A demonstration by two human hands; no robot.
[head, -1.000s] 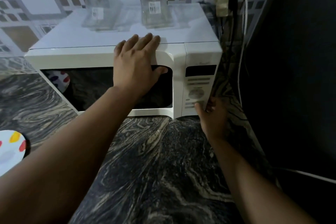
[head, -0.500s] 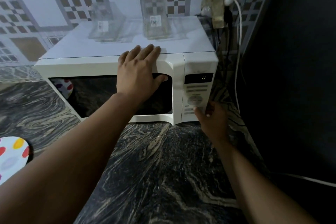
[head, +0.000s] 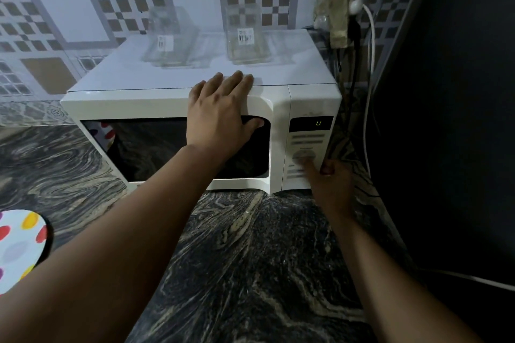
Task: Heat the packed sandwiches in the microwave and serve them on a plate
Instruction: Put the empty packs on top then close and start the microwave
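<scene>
One right-hand fingertip (head: 308, 166) touches microwave (head: 178, 97) dial (head: 303, 156).

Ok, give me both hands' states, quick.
Left hand: open, flat on the microwave door's top edge.
Right hand: one finger touches the dial; holds nothing.

Right hand (head: 331, 184) now higher on the control panel (head: 308, 145) than a second ago: forefinger up from the panel's bottom edge onto the round dial (head: 304, 156). Display (head: 310, 123), dark a second ago, lit with a green figure since half a second ago. Whole view drawn nearer the microwave (head: 172, 103).
</scene>
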